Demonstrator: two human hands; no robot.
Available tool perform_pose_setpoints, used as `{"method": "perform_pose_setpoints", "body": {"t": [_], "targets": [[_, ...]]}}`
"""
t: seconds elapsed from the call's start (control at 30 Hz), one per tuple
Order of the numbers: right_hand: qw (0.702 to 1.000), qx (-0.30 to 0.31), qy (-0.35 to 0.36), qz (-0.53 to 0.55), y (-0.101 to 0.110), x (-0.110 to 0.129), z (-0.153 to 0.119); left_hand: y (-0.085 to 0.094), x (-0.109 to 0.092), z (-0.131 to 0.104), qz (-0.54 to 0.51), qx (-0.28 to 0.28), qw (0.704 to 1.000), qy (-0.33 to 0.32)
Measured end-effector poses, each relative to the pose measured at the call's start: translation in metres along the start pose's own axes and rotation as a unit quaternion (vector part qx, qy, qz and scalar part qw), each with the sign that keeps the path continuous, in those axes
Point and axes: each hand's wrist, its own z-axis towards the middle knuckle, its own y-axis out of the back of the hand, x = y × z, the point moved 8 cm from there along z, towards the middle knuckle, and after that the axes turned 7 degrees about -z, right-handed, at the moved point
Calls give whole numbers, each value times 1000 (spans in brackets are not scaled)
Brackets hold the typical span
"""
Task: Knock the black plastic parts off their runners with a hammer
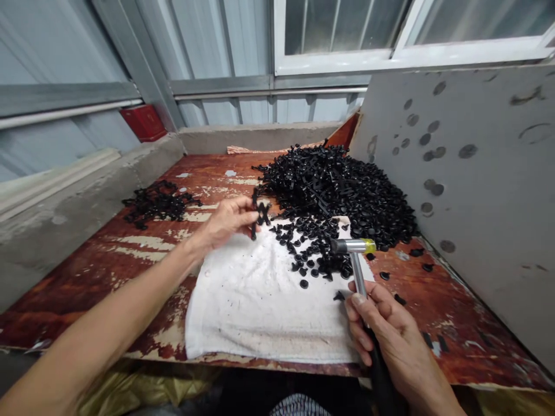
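Observation:
My left hand (229, 221) pinches a black branched plastic piece (262, 214), raised over the back left corner of a white cloth (260, 300). In my right hand (381, 323) is a small hammer (358, 268) with a metal shaft, a dark face on the left and a yellow face on the right. The hammer head is up, over the right side of the cloth. Small black round parts (310, 248) lie scattered on the back right of the cloth, partly behind the hammer head.
A large heap of black parts (333, 185) rises behind the cloth. A smaller tangle of black pieces (158, 202) sits at the left on the worn red table (143, 260). A grey board (477, 190) stands along the right. A red box (145, 122) is at the back left.

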Motion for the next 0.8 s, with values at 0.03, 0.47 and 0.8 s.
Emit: {"method": "perform_pose_setpoints", "body": {"t": [0.03,0.47,0.8], "targets": [[1000,8,-3,0,-3,1,0,-16,-1,-13,-83,31,996,29],[996,78,-21,40,-27,-5,-2,-145,-65,-135,252,175,834,-459],[982,-104,-20,156,13,-13,-15,-157,-56,-33,268,215,883,-319]]}}
